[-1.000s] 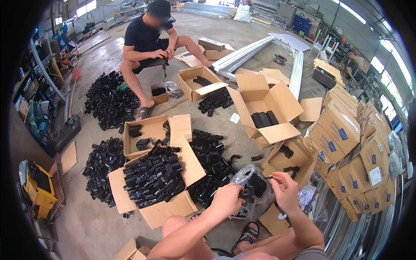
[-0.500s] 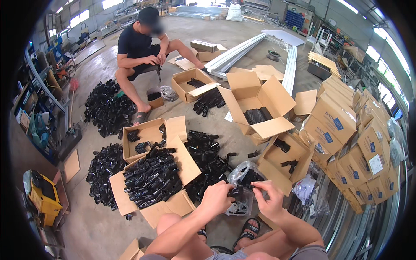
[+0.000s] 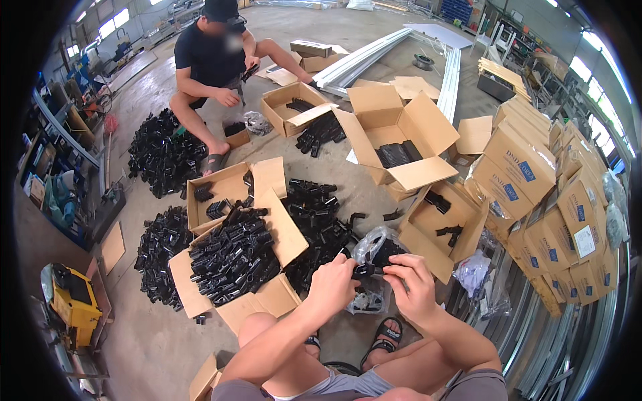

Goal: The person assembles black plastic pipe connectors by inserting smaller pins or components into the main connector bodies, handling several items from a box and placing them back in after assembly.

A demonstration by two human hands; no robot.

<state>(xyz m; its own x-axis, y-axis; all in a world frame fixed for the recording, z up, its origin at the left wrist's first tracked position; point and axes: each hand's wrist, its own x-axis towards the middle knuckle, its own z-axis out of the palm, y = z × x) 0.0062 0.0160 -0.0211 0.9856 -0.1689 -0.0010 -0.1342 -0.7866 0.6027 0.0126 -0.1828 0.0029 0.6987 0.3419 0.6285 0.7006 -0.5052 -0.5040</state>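
Note:
My left hand (image 3: 332, 286) is closed around a short black plastic fitting (image 3: 363, 271), held up in front of me. Close by on its right, my right hand (image 3: 413, 287) has thumb and fingers pinched together at the fitting's end; whatever is between those fingertips is too small to make out. Just beyond and below both hands sits a clear plastic bag (image 3: 364, 251) with small black pieces (image 3: 390, 252) in it. A loose pile of black fittings (image 3: 314, 230) lies to the left of the bag.
An open carton heaped with black fittings (image 3: 234, 257) stands front left. Open cartons (image 3: 461, 217) (image 3: 401, 144) lie right and ahead. Stacked sealed boxes (image 3: 518, 170) rise at the right above metal profiles (image 3: 535, 347). A co-worker (image 3: 210, 63) sits far left by another pile (image 3: 164, 154).
My right hand has come in against the fitting held in my left. The co-worker's hands have parted, one lowering toward a small box. The view has tipped slightly downward.

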